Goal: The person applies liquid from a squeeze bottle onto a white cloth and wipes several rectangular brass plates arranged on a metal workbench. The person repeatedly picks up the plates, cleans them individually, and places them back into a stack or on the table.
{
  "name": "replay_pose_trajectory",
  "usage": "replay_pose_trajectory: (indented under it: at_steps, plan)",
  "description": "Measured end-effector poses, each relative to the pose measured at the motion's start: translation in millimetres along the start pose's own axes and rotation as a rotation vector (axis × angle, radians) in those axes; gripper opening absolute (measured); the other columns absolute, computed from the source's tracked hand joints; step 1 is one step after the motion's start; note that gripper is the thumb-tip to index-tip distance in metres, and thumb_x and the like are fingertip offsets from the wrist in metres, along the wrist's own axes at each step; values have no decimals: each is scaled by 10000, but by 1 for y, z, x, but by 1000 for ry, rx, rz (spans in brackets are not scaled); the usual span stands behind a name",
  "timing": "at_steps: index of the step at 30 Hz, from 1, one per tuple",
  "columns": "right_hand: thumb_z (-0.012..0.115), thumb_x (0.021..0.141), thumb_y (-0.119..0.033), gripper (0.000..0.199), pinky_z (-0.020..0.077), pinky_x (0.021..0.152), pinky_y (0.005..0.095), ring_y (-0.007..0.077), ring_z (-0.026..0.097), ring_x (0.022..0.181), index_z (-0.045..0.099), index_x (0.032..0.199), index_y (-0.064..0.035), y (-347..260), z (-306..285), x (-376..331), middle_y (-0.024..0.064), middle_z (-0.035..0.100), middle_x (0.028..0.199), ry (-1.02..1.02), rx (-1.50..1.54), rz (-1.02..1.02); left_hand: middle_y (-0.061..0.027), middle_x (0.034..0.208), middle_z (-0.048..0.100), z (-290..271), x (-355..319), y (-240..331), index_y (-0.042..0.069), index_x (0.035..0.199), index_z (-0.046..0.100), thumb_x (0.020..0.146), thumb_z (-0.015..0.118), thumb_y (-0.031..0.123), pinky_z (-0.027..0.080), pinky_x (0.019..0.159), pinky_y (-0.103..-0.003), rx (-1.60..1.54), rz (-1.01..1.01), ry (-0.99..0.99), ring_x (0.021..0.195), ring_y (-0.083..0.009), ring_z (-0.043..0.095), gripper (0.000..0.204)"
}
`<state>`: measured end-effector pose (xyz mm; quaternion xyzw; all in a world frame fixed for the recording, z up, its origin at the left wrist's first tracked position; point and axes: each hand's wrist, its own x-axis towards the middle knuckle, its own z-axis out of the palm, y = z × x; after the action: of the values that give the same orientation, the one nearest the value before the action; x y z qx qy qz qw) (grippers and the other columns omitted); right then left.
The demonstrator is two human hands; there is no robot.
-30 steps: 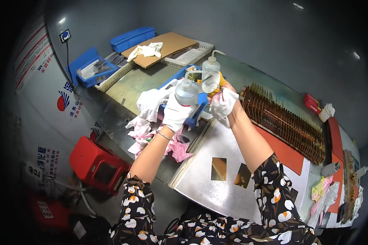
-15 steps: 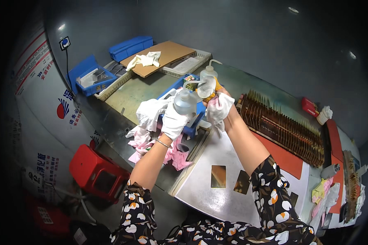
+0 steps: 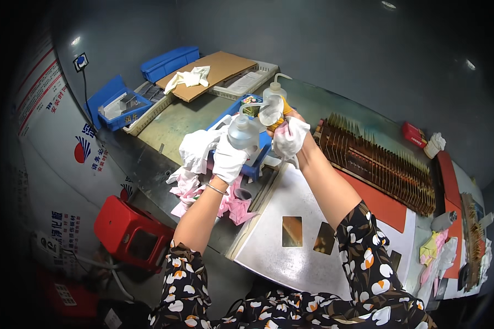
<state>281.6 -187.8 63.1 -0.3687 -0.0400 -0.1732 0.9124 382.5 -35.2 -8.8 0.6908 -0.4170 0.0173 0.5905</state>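
My left hand (image 3: 230, 163), in a white glove, is wrapped around a translucent squeeze bottle (image 3: 243, 133) with a bent spout. The spout reaches toward a crumpled white wad (image 3: 270, 113), perhaps cloth, held up in my right hand (image 3: 294, 116). Yellow-orange coverings show on the right fingers. A white and pinkish cloth (image 3: 291, 140) hangs from that same hand over the wrist. Behind the hands stands another spouted bottle (image 3: 275, 91). Below them is a blue bin (image 3: 252, 171), partly hidden by my hands and a white cloth (image 3: 198, 151).
Two dark shiny plates (image 3: 292, 231) lie on the white board (image 3: 269, 247) before me. To the right, a rack (image 3: 376, 164) holds several upright thin plates. Pink cloths (image 3: 239, 208) lie at left, near a red stool (image 3: 132, 230). Cardboard (image 3: 225, 68) rests at the back.
The whole view has shifted slightly. Both hands stay close together in nearly the same pose, with the bottle's spout still at the white wad.
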Motion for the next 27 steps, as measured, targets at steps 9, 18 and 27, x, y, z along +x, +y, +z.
replay_pose_trajectory:
  at_steps: [9, 18, 27]
  plan:
    - [479, 903, -322, 291, 477, 407, 371, 244, 564, 514, 538, 955, -42, -14, 8, -29, 122, 592, 763, 27, 177, 66, -142, 1114, 518, -10, -8, 22, 27, 1195, 428, 607, 764, 178, 441, 846, -355, 81, 112, 75, 1002, -268, 528, 694]
    - [473, 883, -138, 148, 369, 341, 154, 56, 449, 419, 560, 792, -60, -37, 54, -235, 9, 509, 615, 535, -239, 242, -69, 1229, 437, 19, -70, 197, 204, 1019, 537, 603, 693, 182, 350, 950, -513, 318, 1281, -472, 1164, -303, 439, 445]
    - [495, 823, -152, 111, 416, 446, 240, 123, 512, 546, 531, 796, -50, -51, 18, -382, 58, 529, 694, 404, -527, 274, -81, 1234, 498, 120, -135, 262, 121, 1101, 534, 729, 554, 153, 209, 1069, -403, -54, 1339, -1028, 1146, -213, 469, 374]
